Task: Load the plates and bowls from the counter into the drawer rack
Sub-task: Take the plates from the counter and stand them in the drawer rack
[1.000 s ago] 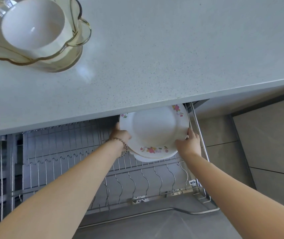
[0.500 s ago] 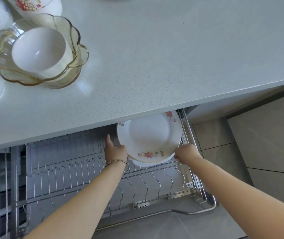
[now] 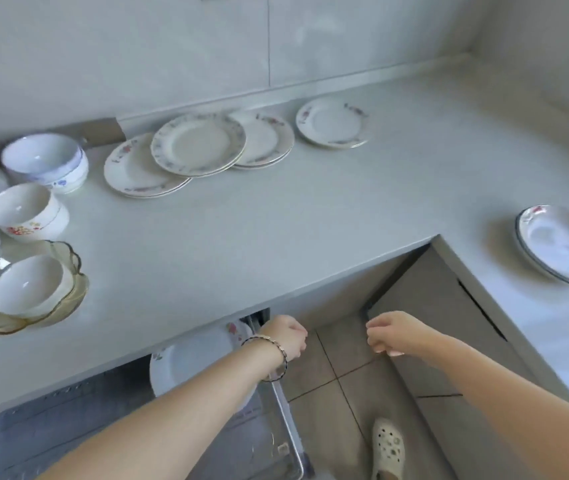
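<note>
Currently: bowls (image 3: 27, 216) cluster at the counter's (image 3: 310, 220) left edge. One floral plate (image 3: 189, 365) stands in the drawer rack (image 3: 288, 424) under the front edge. Overlapped plates (image 3: 198, 145) lie along the back edge. Left hand (image 3: 285, 337) and right hand (image 3: 395, 334) are loosely curled, empty. Glazed china: rigid, slick, chippable (probably weighty); lift by opposite rims.

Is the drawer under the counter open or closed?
Open. The drawer rack sticks out below the counter edge, and a flowery plate sits in it.
</note>
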`<state>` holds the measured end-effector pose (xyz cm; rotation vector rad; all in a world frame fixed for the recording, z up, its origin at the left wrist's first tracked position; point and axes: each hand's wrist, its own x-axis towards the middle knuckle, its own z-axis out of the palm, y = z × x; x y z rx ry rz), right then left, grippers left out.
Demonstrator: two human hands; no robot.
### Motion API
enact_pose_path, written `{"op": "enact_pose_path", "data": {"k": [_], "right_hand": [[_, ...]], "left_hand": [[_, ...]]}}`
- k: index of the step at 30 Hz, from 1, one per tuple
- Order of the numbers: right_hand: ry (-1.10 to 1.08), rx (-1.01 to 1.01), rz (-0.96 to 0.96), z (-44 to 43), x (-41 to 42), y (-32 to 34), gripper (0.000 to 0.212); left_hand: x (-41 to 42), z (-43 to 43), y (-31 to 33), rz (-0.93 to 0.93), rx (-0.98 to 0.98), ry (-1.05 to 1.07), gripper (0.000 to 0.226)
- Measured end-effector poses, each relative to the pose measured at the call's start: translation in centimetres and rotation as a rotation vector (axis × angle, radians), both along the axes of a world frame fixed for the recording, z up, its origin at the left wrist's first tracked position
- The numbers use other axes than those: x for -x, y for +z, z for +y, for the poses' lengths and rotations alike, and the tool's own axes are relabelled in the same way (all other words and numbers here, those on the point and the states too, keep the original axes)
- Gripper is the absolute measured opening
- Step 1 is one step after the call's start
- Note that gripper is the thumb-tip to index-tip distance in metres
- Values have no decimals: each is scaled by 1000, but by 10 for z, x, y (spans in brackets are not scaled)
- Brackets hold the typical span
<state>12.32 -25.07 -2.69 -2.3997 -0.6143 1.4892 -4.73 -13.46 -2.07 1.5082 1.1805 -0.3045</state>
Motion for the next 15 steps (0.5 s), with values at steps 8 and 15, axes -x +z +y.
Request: {"op": "enact_pose_path", "data": {"k": [8,15], "right_hand": [[-182,-216,-173,-72,-216,55,24],[-338,-147,-531,-143,-370,54,42]], "left_hand": [[-210,-61,35,-57,-50,29,22],[-350,-109,23,-47,70,76,20]]}}
